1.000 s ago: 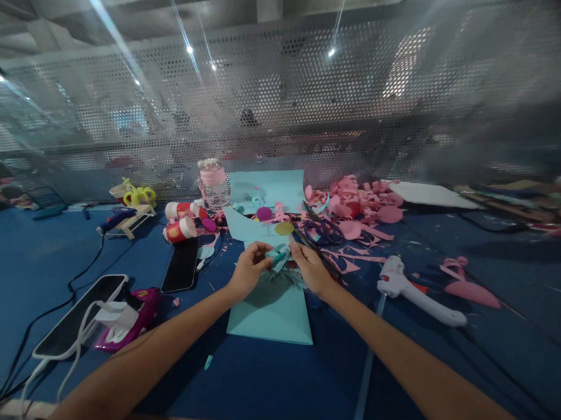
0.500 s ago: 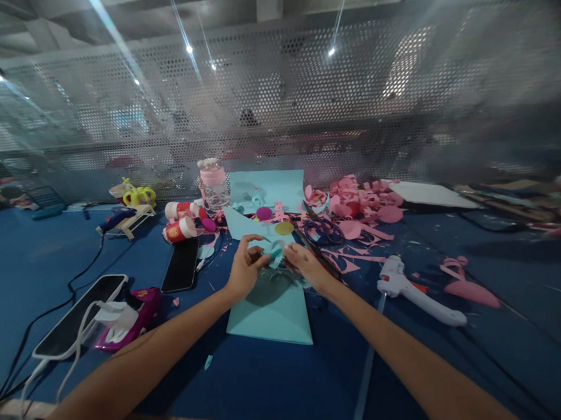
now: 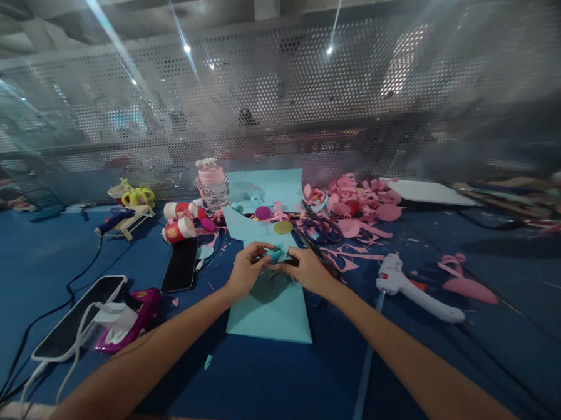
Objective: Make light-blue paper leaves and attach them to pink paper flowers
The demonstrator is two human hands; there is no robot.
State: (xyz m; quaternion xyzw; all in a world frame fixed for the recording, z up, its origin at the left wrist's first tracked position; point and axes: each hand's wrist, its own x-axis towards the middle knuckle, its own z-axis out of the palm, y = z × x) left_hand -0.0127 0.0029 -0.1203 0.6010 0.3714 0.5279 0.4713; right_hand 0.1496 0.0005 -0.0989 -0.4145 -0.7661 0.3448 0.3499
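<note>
Between my fingertips is a small light-teal craft piece [image 3: 278,253], curled and thin like foam or paper. My left hand [image 3: 246,269] pinches it from the left, and my right hand [image 3: 307,269] grips its right side, so fingers hide part of it. Both hands hover over a light-teal sheet [image 3: 270,320] lying on the blue table. Behind them, a yellow disc [image 3: 283,227] and a magenta disc [image 3: 262,213] rest near more teal sheets. Dark-handled scissors [image 3: 323,230] lie beyond my right hand.
A white glue gun [image 3: 407,289] lies at right, by a pink cutout [image 3: 470,289]. Pink scraps [image 3: 350,200] pile up behind. Toward the left are a black phone [image 3: 180,265], a white-cased phone [image 3: 79,317] with cables, red-and-white bottles [image 3: 179,230] and a pink-lidded bottle [image 3: 212,182].
My right hand has shifted slightly left and its fingers have closed in on the teal piece. The piece has turned and now looks flatter between both hands.
</note>
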